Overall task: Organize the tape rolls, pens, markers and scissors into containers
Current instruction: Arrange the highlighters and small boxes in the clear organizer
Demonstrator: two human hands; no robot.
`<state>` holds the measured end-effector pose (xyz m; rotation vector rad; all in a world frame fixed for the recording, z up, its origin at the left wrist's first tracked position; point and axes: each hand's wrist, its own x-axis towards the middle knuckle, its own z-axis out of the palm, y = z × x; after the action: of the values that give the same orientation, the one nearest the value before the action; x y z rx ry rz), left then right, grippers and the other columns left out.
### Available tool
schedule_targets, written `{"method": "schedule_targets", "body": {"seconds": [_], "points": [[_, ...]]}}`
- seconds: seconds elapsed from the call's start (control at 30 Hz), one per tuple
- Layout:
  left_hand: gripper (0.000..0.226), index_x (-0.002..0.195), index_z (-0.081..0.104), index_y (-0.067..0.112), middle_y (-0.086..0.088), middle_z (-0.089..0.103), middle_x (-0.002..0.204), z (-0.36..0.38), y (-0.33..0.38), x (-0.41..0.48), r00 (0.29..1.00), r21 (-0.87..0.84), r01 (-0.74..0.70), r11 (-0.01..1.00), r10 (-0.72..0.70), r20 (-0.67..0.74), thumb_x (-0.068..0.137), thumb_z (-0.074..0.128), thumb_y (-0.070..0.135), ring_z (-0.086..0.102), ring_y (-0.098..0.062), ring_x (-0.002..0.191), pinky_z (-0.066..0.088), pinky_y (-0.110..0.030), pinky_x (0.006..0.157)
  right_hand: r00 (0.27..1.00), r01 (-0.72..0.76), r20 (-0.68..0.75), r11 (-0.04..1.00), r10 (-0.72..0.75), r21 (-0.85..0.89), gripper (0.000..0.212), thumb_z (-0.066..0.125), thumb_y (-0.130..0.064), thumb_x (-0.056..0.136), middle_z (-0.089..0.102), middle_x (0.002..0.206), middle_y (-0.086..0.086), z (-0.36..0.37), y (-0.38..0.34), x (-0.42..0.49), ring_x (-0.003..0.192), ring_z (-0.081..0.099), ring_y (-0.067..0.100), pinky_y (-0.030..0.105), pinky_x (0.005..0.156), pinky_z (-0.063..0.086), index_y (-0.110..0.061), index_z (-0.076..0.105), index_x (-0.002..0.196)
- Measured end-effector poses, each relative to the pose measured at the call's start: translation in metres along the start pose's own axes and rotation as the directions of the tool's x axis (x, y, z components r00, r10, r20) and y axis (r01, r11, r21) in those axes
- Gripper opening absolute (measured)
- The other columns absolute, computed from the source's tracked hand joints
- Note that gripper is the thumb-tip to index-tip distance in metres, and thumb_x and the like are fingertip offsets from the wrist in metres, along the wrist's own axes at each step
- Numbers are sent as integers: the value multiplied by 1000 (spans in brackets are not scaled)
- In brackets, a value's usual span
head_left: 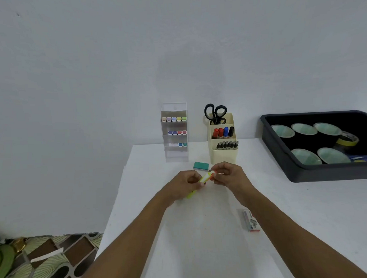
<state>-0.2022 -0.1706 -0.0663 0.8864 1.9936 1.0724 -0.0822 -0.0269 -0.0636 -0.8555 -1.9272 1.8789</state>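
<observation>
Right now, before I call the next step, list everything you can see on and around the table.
Clear rack: 1, transparent, back of table; marker ends in three tiers, five, four, two.
Cream organiser: 1, right of rack, three compartments.
Scissors: 1, black handles, rear compartment.
Markers: 4, two red, blue, black, middle compartment.
Pens: a row, dark caps, front compartment; count unclear.
Black tray: 1, right edge.
Tape rolls: about 5 pale green, 1 yellow, in tray.
Green block: 1, in front of rack.
Small box: 1, grey and red, near right forearm.
Highlighter: 1, yellow, held.
Left hand: grips highlighter body.
Right hand: pinches its upper end.
</observation>
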Motion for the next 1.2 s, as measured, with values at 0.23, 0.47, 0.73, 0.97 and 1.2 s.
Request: {"method": "schedule_targets", "body": {"seconds": [0.23,0.47,0.73,0.97,1.2], "points": [[18,100,71,15,2,69,102,4,-1,1,986,-100,-78,992,62,-155,82,76,18,65,-11,86,51,-17,72,997,23,-73,996,-17,87,9,66,-17,90,68,100,7,2,-6,-5,86,68,24,29,74,59,-13,70,98],[18,98,73,18,4,72,92,7,2,0,962,-190,-150,970,99,-253,81,77,19,68,-10,76,53,-14,67,999,6,-42,1000,-6,-10,9,68,-14,89,71,94,9,9,-9,-3,85,69,23,32,76,59,-11,68,97],[7,95,59,5,-15,70,98,-19,-13,-1,921,-412,-120,903,-53,-385,89,64,4,72,-29,84,59,-44,83,997,-83,16,965,81,248,20,52,-2,95,69,104,17,4,-19,1,82,61,25,33,71,52,-8,70,103],[27,123,50,16,-17,63,104,-37,-18,-3,950,-602,-38,797,-158,-270,97,49,7,66,-30,83,57,-43,81,1000,-2,30,988,-2,155,18,61,-7,92,67,85,10,25,-21,8,77,59,21,29,70,53,-10,68,108],[11,100,59,2,-15,58,88,-67,-24,-8,919,-571,-148,807,-102,-382,98,51,9,63,-27,78,57,-42,81,951,303,-19,942,-309,-141,17,72,-12,85,73,89,2,50,-56,21,85,70,13,24,80,58,-18,69,101]]}}
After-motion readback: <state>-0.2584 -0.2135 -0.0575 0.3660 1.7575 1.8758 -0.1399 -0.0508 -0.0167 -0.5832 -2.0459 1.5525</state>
